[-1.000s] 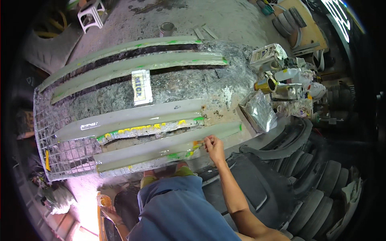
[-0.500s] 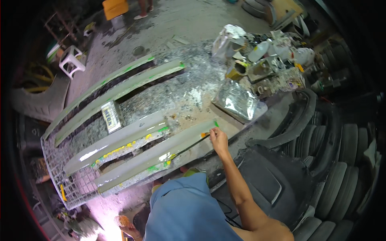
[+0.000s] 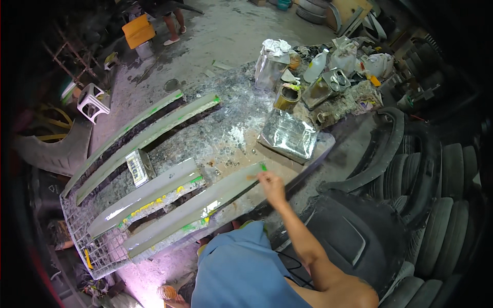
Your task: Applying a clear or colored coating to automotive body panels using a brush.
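Note:
My right hand (image 3: 272, 186) is closed on what looks like a small paintbrush (image 3: 251, 177), its orange-brown end resting near the far right tip of a long pale grey-green strip (image 3: 205, 210). This strip is glossy, with green and yellow patches along its near edge. Low in the picture my left hand (image 3: 178, 302), partly cut off, is beside my blue clothing and seems to hold an orange ribbed container (image 3: 167, 292). Another glossy strip (image 3: 144, 195) lies just beyond the first. Two longer pale strips (image 3: 149, 118) stretch along the far side of the worktable (image 3: 226, 133).
A silver tin (image 3: 290, 136) lies at the table's right, with an open can (image 3: 287, 96), a white bottle (image 3: 316, 65) and upright tins behind it. A smaller tin (image 3: 139, 167) stands between strips. Stacked tyres (image 3: 436, 241) and black car parts fill the right. A person's legs (image 3: 173, 25) show far off.
My right hand with the brush has shifted slightly left and down in the picture. The whole view has tilted, bringing more of the far person's legs into sight.

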Tool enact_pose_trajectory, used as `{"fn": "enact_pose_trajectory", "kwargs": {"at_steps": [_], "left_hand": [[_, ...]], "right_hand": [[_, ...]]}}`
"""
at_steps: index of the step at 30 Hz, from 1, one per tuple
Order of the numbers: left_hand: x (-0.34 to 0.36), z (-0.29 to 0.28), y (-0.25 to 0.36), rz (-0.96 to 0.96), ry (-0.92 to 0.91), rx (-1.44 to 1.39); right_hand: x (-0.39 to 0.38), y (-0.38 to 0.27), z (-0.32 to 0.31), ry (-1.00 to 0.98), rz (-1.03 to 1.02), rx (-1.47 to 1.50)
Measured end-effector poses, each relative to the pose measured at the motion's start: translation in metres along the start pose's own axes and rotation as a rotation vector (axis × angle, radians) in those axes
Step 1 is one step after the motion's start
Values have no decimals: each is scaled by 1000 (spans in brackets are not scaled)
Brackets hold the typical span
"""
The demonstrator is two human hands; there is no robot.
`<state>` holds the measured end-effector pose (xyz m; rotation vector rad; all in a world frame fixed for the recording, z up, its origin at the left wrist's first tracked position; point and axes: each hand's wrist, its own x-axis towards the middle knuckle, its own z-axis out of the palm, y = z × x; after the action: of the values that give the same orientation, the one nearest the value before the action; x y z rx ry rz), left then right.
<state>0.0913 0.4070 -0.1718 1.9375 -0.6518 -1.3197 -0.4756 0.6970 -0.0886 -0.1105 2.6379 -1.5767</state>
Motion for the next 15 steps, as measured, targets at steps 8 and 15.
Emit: {"fn": "enact_pose_trajectory", "kwargs": {"at_steps": [8,15], "left_hand": [[-2,-29,-14,-10,11,-44],[3,-49,-28,-19,45,-191]], "right_hand": [[16,25,45,-227,72,249],[40,22,-10,85,-118,-43]]}}
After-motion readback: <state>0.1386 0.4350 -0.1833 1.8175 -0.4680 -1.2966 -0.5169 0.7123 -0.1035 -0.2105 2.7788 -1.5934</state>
